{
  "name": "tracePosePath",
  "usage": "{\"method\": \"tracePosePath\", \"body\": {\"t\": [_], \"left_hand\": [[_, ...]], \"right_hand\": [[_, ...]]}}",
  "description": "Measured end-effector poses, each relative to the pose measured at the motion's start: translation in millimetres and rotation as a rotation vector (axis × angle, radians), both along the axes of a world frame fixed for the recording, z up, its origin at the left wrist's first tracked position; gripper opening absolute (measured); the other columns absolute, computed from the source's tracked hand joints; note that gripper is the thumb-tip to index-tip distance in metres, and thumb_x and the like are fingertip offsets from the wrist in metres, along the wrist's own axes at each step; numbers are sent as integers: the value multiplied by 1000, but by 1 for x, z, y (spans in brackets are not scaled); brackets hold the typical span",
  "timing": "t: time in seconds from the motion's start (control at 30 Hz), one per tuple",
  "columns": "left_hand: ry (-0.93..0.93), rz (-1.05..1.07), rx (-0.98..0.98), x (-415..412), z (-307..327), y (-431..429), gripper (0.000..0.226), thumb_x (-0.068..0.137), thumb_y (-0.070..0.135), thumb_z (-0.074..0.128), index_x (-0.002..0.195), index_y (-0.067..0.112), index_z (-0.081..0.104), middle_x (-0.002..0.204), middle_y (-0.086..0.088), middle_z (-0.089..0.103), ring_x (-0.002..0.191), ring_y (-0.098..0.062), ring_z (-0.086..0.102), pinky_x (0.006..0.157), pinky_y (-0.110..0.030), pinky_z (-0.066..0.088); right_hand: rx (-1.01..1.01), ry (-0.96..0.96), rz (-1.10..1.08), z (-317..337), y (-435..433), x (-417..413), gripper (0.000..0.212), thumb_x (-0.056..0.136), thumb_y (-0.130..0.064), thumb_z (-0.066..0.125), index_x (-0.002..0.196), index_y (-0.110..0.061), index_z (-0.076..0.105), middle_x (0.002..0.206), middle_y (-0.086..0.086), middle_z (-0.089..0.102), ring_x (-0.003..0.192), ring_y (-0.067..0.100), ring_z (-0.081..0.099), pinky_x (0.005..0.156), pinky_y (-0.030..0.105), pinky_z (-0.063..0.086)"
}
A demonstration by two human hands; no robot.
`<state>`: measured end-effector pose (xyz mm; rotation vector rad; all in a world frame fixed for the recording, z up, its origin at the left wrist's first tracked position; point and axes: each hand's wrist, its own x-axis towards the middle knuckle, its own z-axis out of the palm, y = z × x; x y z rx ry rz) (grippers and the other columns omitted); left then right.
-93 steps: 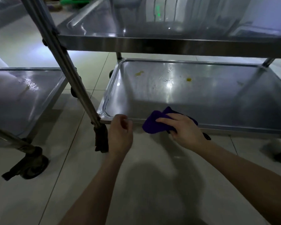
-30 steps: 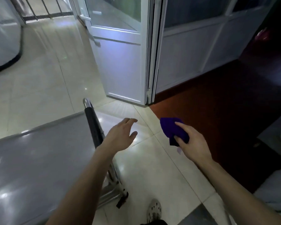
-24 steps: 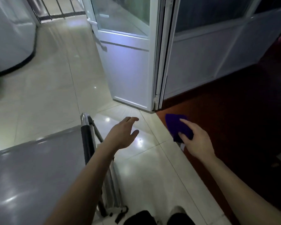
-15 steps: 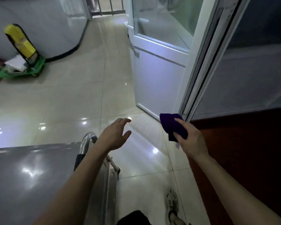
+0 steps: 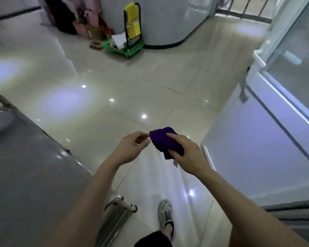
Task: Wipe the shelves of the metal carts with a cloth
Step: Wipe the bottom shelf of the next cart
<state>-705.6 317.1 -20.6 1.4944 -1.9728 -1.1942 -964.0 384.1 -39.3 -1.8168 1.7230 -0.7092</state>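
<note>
Left hand (image 5: 130,148) neared cloth (image 5: 165,143) gripped by right hand (image 5: 187,155).

Cloth (image 5: 165,142): deep purple, plain. Cart shelf (image 5: 25,166): dull grey metal. Floor (image 5: 114,77): cream tiles, thin grid lines. Trolley base (image 5: 127,50): green; its panels (image 5: 132,18): yellow. Shoe (image 5: 165,214): white, dotted with holes.

Glossy cream floor tiles (image 5: 150,82) carry bright spots of reflected light. A white glazed door (image 5: 284,107) stands at right. Far off, a green trolley (image 5: 125,49) with yellow, possibly foam, pads (image 5: 132,27) sits against a curved grey wall (image 5: 168,18).
</note>
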Motion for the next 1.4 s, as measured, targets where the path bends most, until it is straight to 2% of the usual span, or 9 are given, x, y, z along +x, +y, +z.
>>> {"method": "tracePosePath", "body": {"t": [0.33, 0.43, 0.53, 0.67, 0.83, 0.93, 1.0, 1.3, 1.4], "left_hand": [[302, 405, 175, 3, 9, -181, 25, 94, 24, 80, 118, 22, 71, 111, -1, 81, 105, -17, 78, 103, -49, 61], [187, 480, 135, 21, 9, -218, 22, 95, 23, 79, 114, 27, 68, 109, 1, 77, 96, -17, 78, 91, -47, 66], [32, 563, 108, 46, 3, -248, 23, 96, 27, 80, 112, 34, 65, 106, 5, 75, 96, -17, 74, 86, -43, 66], [11, 849, 118, 80, 8, -266, 27, 94, 27, 83, 116, 32, 68, 104, 7, 74, 98, -13, 73, 89, -40, 65], [183, 1171, 165, 110, 7, -231, 43, 81, 28, 94, 115, 37, 69, 103, 6, 76, 93, -14, 77, 77, -27, 64], [36, 1284, 311, 109, -18, -188, 53, 75, 25, 97, 120, 33, 70, 102, 11, 76, 90, -10, 75, 76, -23, 58], [-90, 1378, 413, 104, -46, -166, 32, 79, 28, 93, 106, 29, 75, 93, 13, 76, 87, -12, 73, 69, -24, 51], [206, 1996, 233, 76, -104, -158, 20, 90, 18, 84, 97, 24, 67, 87, 6, 74, 82, -13, 70, 72, -29, 51], [228, 2049, 226, 59, -100, -171, 27, 88, 13, 86, 100, 31, 70, 93, 8, 75, 90, -14, 72, 75, -27, 53]], "right_hand": [[52, -7, 376, 2, -241, 14, 70, 95, -57, 68, 158, -52, 38, 150, -23, 51, 127, 2, 55, 102, 27, 51], [62, -14, 490, -7, -318, 33, 66, 97, -67, 60, 156, -44, 43, 151, -18, 53, 130, 3, 54, 108, 29, 48], [8, -1, 608, -23, -398, 71, 53, 104, -53, 64, 151, -33, 53, 148, -16, 55, 125, -3, 52, 111, 34, 49], [12, 30, 934, -29, -478, 151, 55, 101, -53, 69, 152, -42, 49, 151, -21, 52, 127, -3, 50, 105, 25, 46], [-54, 46, 1383, -25, -509, 258, 19, 99, -33, 69, 118, -36, 67, 110, -19, 68, 106, 8, 50, 91, 33, 45], [-28, 28, 1582, -26, -501, 298, 12, 93, -29, 64, 105, -31, 65, 96, -18, 62, 97, 11, 51, 85, 33, 42], [-14, 30, 1688, -31, -493, 316, 9, 94, -30, 65, 103, -31, 63, 94, -18, 59, 96, 10, 51, 84, 32, 42], [319, 203, 1838, -77, -487, 360, 37, 91, -39, 75, 119, -40, 52, 99, -17, 69, 88, 0, 67, 73, 17, 53], [214, 327, 2065, -84, -476, 381, 43, 82, -55, 79, 117, -36, 61, 105, -18, 64, 94, 4, 63, 84, 27, 57]]}}
